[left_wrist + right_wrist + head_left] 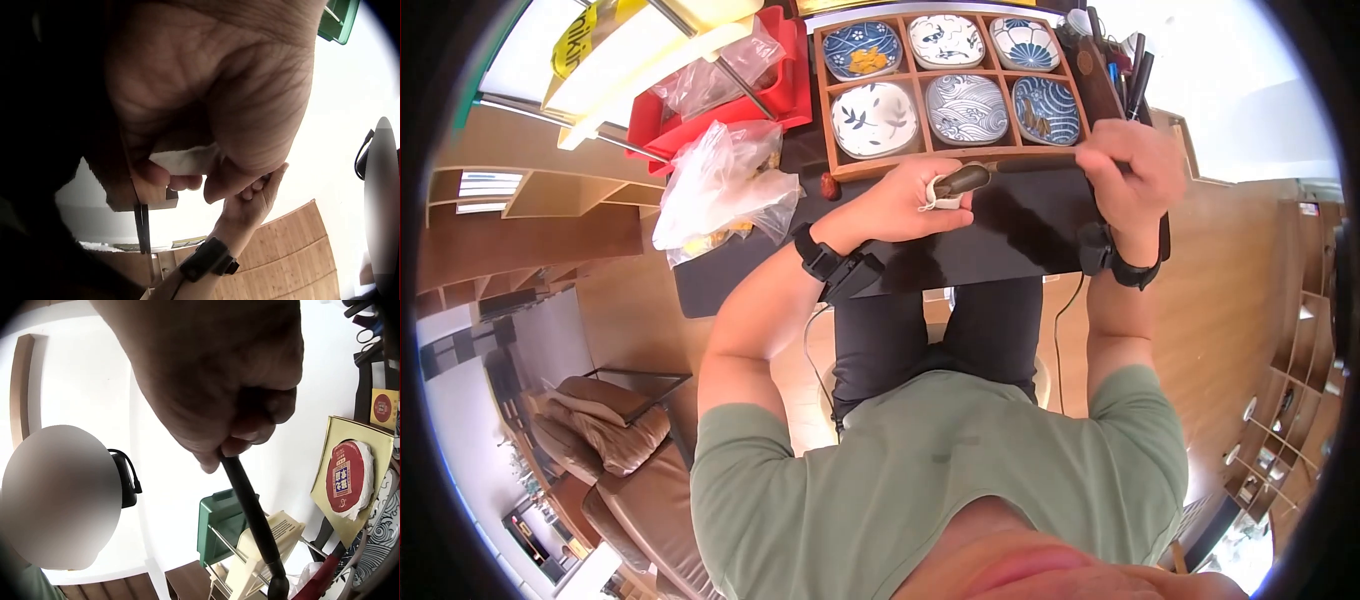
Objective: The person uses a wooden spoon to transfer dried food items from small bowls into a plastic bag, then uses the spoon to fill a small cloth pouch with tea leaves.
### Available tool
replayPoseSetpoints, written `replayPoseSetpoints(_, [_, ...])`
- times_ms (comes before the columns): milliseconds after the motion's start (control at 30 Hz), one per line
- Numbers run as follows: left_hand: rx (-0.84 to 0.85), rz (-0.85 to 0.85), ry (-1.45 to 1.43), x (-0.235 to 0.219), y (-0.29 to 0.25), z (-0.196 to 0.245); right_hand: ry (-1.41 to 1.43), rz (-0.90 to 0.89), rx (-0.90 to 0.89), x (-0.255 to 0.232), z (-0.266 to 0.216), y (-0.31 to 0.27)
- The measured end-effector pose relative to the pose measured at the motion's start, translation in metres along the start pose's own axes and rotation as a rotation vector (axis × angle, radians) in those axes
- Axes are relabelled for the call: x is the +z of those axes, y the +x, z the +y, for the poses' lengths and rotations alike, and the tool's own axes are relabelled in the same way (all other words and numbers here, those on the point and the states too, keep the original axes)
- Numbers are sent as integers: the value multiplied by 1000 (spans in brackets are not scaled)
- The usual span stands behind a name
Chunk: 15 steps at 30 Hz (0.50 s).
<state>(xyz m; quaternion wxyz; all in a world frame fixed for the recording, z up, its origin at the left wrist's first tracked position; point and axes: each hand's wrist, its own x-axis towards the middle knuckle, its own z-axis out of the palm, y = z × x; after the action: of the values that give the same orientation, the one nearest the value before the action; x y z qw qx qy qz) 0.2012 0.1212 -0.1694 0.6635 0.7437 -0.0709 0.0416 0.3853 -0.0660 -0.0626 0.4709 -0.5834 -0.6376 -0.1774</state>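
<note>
My left hand (900,203) (212,81) grips a small white pouch (941,203) (184,160) between thumb and fingers, over the table's near part. Curled round the far end of a long dark handle (1035,164) (250,509) is my right hand (1137,172) (225,375). That handle ends in a dark spoon head (970,178), which lies at the pouch's mouth; whether it holds anything I cannot tell. Behind both hands stands a wooden divided tray (945,158) with patterned dishes, one holding yellow pieces (867,62), another brownish pieces (1036,122).
Left of the tray are a red bin (795,85), a clear plastic bag (725,190) and a small red fruit-like item (830,186). Pens (1140,80) stand at the back right. The dark table's front edge is close to my lap.
</note>
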Motion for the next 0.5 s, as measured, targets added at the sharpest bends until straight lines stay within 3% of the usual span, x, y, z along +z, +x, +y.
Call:
replayPoseSetpoints(100, [-65,4,-12,1,0,2,-3,35,-127,-3,-5,-2])
replayPoseSetpoints(200, [26,41,-30,2,2,6,53,127,-193,-5,5,-9])
replayPoseSetpoints(267, [109,19,10,0,3,-7,69,376,61,-16,20,-23])
replayPoseSetpoints(300, [86,9,-25,0,4,-6,25,470,120,-19,36,-29])
replayPoseSetpoints(333, [54,2,-58,0,2,-5,73,559,294,-19,48,-35])
replayPoseSetpoints(433, [27,-3,-85,3,3,-4,26,624,324,-20,98,-55])
replayPoseSetpoints(500, [5,4,-102,3,2,-2,-106,501,330,-20,114,-65])
